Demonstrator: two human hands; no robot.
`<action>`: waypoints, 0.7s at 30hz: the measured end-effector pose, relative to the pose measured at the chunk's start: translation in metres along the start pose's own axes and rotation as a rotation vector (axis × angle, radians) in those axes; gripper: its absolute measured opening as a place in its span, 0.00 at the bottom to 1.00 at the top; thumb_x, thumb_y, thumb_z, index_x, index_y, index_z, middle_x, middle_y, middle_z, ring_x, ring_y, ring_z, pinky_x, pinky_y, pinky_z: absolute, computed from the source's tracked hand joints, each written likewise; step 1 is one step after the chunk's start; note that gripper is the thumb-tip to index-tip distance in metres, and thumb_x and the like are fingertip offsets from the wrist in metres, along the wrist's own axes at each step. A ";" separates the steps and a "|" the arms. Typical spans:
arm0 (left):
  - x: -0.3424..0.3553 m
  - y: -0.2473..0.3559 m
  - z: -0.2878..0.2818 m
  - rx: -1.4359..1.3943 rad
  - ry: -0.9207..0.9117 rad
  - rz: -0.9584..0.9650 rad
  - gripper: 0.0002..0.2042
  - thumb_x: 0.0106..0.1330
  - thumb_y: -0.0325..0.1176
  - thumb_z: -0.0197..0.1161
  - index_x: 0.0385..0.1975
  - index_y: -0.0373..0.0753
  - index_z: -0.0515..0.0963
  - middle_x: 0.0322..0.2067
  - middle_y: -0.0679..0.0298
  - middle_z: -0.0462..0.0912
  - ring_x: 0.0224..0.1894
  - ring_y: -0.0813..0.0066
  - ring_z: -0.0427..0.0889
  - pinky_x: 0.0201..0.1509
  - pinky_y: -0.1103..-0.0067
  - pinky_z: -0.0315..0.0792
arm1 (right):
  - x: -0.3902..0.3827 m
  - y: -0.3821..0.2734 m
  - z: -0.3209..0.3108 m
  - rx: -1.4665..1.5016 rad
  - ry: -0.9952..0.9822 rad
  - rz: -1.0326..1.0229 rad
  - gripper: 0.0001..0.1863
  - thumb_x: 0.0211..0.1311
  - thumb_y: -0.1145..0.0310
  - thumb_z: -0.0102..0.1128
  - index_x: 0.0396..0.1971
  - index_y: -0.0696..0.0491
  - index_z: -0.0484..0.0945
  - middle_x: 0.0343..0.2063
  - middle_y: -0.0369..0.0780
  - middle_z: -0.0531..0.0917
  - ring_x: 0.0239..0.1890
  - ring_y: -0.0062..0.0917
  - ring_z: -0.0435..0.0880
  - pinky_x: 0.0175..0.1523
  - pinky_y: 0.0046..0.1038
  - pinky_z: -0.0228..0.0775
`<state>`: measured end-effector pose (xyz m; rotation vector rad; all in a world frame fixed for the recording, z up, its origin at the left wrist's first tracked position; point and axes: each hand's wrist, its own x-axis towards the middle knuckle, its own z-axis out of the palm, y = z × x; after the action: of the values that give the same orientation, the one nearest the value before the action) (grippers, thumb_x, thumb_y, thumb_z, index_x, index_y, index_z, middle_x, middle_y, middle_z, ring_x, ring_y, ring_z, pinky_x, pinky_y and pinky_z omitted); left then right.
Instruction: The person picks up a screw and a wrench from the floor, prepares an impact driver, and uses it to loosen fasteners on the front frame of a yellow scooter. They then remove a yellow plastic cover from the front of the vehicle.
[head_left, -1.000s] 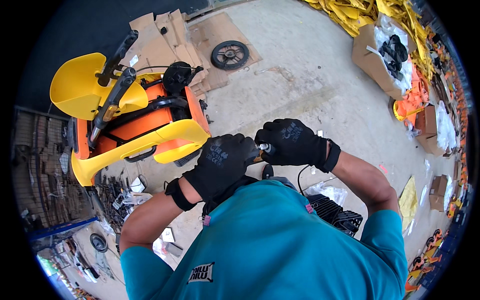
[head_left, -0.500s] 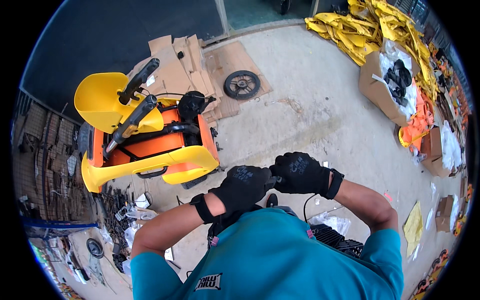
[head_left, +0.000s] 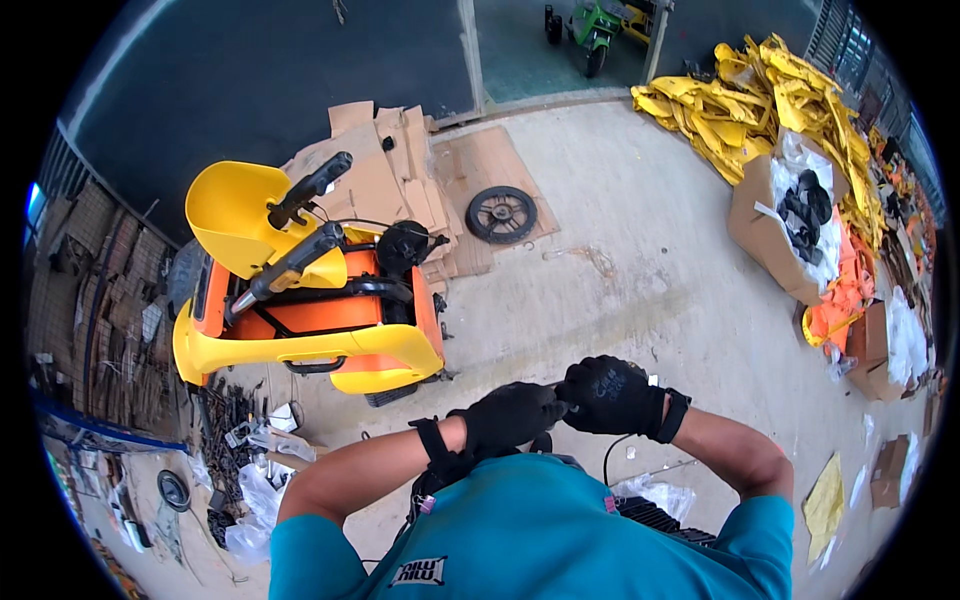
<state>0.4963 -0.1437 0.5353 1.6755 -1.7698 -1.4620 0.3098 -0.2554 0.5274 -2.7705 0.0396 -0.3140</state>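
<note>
Head view: a pale grey concrete floor (head_left: pixel 600 200) spreads across the middle of the frame, with a tall dark wall panel (head_left: pixel 250 80) at upper left. A person in a teal short-sleeved shirt (head_left: pixel 560 530) fills the lower centre. Left of centre stands a yellow-and-orange plastic vehicle body (head_left: pixel 330 315) with black handlebar grips, well apart from both hands. A loose heap of yellow moulded plastic panels (head_left: pixel 740 115) occupies the upper right; flattened brown cardboard sheets (head_left: pixel 425 190) lie at upper centre-left, and an open brown cardboard box (head_left: pixel 765 235) holding clear plastic and black pieces sits at right. On the cardboard rests a black spoked wheel (head_left: pixel 502 215).

Below centre, the black-gloved left hand (head_left: pixel 510 415) and black-gloved right hand (head_left: pixel 605 395) meet, backs showing. Their fingers curl out of sight, so how tightly either grip is closed, or what it has hold of, cannot be told. A thin black cord (head_left: pixel 606 460) curves just below the right glove.
</note>
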 end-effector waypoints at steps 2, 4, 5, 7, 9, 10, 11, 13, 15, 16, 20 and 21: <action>0.001 0.005 -0.001 -0.071 -0.034 -0.080 0.19 0.69 0.48 0.54 0.42 0.36 0.79 0.33 0.50 0.83 0.37 0.54 0.81 0.43 0.65 0.72 | -0.001 0.000 -0.002 -0.018 -0.032 0.002 0.11 0.47 0.62 0.66 0.31 0.50 0.80 0.23 0.41 0.78 0.27 0.36 0.81 0.32 0.36 0.73; -0.003 0.008 0.000 -0.065 -0.013 -0.058 0.16 0.68 0.45 0.57 0.41 0.37 0.79 0.33 0.50 0.83 0.37 0.55 0.82 0.43 0.66 0.72 | 0.001 0.000 -0.010 -0.020 -0.069 -0.002 0.11 0.46 0.62 0.66 0.29 0.49 0.80 0.23 0.41 0.77 0.27 0.36 0.81 0.31 0.36 0.73; -0.001 0.007 0.003 -0.011 -0.010 -0.026 0.15 0.65 0.43 0.60 0.41 0.38 0.79 0.35 0.51 0.83 0.39 0.55 0.82 0.44 0.66 0.73 | 0.000 0.000 -0.012 -0.009 -0.060 0.001 0.10 0.45 0.63 0.66 0.27 0.49 0.79 0.22 0.41 0.78 0.27 0.36 0.81 0.30 0.37 0.73; -0.008 0.016 0.004 0.121 0.044 0.056 0.16 0.68 0.45 0.56 0.42 0.37 0.78 0.36 0.48 0.82 0.41 0.50 0.80 0.44 0.62 0.71 | -0.004 0.001 -0.015 -0.013 -0.064 0.001 0.12 0.46 0.60 0.67 0.29 0.49 0.79 0.24 0.41 0.78 0.28 0.36 0.81 0.31 0.36 0.73; -0.012 0.022 0.007 0.183 0.101 0.090 0.20 0.72 0.50 0.49 0.41 0.37 0.77 0.37 0.47 0.82 0.40 0.47 0.80 0.43 0.60 0.71 | -0.006 0.000 -0.019 -0.023 -0.080 0.010 0.15 0.48 0.57 0.69 0.32 0.49 0.80 0.24 0.41 0.78 0.29 0.36 0.81 0.32 0.36 0.74; -0.011 0.015 0.013 0.234 0.152 0.171 0.16 0.70 0.45 0.52 0.40 0.38 0.78 0.34 0.48 0.82 0.38 0.48 0.81 0.39 0.61 0.72 | -0.007 0.000 -0.020 -0.033 -0.102 0.022 0.16 0.48 0.57 0.68 0.34 0.48 0.80 0.25 0.41 0.79 0.30 0.36 0.82 0.33 0.37 0.74; -0.011 0.012 0.018 0.278 0.192 0.223 0.14 0.68 0.42 0.55 0.39 0.38 0.78 0.33 0.50 0.81 0.36 0.50 0.81 0.38 0.62 0.73 | -0.006 -0.002 -0.026 -0.039 -0.112 0.020 0.16 0.48 0.57 0.68 0.35 0.49 0.81 0.26 0.41 0.79 0.31 0.36 0.82 0.34 0.37 0.74; -0.012 0.017 0.023 0.355 0.301 0.323 0.09 0.61 0.35 0.61 0.36 0.38 0.77 0.28 0.52 0.80 0.33 0.52 0.82 0.34 0.62 0.74 | -0.008 -0.004 -0.033 -0.061 -0.107 0.010 0.17 0.48 0.57 0.67 0.36 0.49 0.82 0.27 0.41 0.81 0.31 0.36 0.83 0.35 0.37 0.75; -0.017 0.035 0.018 0.422 0.290 0.287 0.08 0.59 0.34 0.61 0.35 0.38 0.77 0.27 0.51 0.80 0.31 0.52 0.82 0.31 0.62 0.74 | -0.007 -0.005 -0.042 -0.067 -0.124 0.009 0.15 0.48 0.57 0.67 0.35 0.49 0.83 0.25 0.41 0.80 0.29 0.36 0.82 0.34 0.36 0.75; -0.020 0.045 0.015 0.455 0.292 0.264 0.08 0.59 0.33 0.61 0.34 0.37 0.77 0.26 0.51 0.79 0.30 0.52 0.82 0.30 0.62 0.74 | -0.005 -0.006 -0.048 -0.072 -0.134 0.000 0.15 0.48 0.58 0.67 0.35 0.49 0.83 0.24 0.41 0.80 0.29 0.36 0.82 0.34 0.36 0.75; -0.011 0.034 0.023 0.490 0.506 0.532 0.06 0.59 0.30 0.59 0.33 0.35 0.75 0.23 0.51 0.79 0.24 0.52 0.81 0.24 0.63 0.72 | -0.002 -0.014 -0.065 -0.135 -0.182 0.033 0.11 0.47 0.58 0.67 0.28 0.48 0.83 0.22 0.40 0.80 0.27 0.36 0.82 0.31 0.37 0.75; -0.009 0.035 0.024 0.468 0.462 0.482 0.06 0.60 0.30 0.59 0.33 0.36 0.74 0.22 0.50 0.79 0.26 0.51 0.81 0.26 0.63 0.72 | -0.005 -0.009 -0.063 -0.138 -0.196 0.024 0.11 0.46 0.58 0.67 0.26 0.48 0.83 0.22 0.41 0.80 0.27 0.36 0.82 0.31 0.38 0.75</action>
<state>0.4609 -0.1317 0.5567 1.4594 -2.1214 -0.4355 0.2913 -0.2682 0.5865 -2.9208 0.0469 -0.0331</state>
